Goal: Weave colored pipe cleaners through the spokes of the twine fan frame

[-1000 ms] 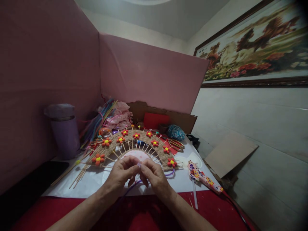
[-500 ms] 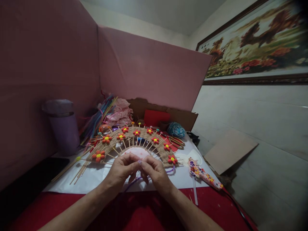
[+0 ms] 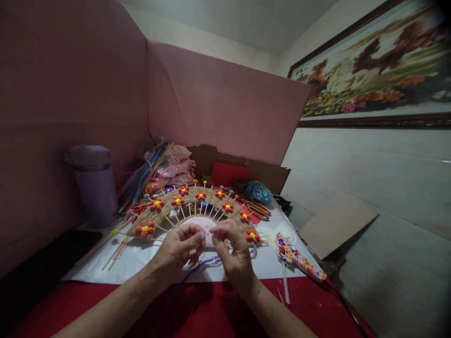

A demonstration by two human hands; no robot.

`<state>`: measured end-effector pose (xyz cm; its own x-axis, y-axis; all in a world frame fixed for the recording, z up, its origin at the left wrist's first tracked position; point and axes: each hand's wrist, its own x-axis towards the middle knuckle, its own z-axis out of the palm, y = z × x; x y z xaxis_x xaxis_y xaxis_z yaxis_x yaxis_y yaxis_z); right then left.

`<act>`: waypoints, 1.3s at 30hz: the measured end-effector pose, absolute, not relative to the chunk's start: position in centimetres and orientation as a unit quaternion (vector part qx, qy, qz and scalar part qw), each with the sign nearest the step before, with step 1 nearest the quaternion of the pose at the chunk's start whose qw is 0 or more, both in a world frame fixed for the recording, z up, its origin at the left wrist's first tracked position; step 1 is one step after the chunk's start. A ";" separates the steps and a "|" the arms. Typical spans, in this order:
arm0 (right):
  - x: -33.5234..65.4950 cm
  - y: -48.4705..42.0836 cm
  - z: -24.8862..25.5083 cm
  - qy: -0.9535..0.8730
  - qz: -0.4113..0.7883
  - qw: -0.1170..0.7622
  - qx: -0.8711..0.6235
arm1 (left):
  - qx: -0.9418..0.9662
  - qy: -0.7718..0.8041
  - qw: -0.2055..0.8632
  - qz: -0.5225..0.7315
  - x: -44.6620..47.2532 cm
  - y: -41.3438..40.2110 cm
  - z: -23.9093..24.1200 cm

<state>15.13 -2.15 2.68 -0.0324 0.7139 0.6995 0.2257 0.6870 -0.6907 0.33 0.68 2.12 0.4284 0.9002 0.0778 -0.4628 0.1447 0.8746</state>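
Both forearms reach in over the desk's near edge, where red cloth shows, and converge above the middle of a white sheet. The left hand is turned inward, thumb and forefinger pinched together on a tiny pale purple piece, its other fingers curled beneath. The right hand is raised just beside it, wrist bent up, thumb and curled forefinger slightly apart; nothing can be made out between them. A purple strand runs below both hands.

Toward the desk's right edge lies a flower-patterned glue gun, a clear stick at its side. Loose wooden sticks lie toward the left edge. Just beyond the hands, an arched woven piece with red and orange flowers spans the middle.

Farther back on the left, a purple tumbler stands upright; its covered top hides whatever is inside. Near the far edge are pliers, a ball of blue yarn and a small brown pot, its contents too dark to tell.
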 end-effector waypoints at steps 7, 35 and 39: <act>15.3 -2.9 2.9 -0.775 0.112 0.539 -0.311 | 0.453 0.251 0.716 0.467 0.3 0.8 1.6; 15.3 -2.4 3.0 -0.737 0.239 0.534 -0.338 | 0.430 0.262 0.780 0.372 0.0 0.7 1.4; 15.4 -2.0 2.7 -0.719 0.305 0.521 -0.344 | 0.439 0.281 0.773 0.362 -0.2 0.7 1.4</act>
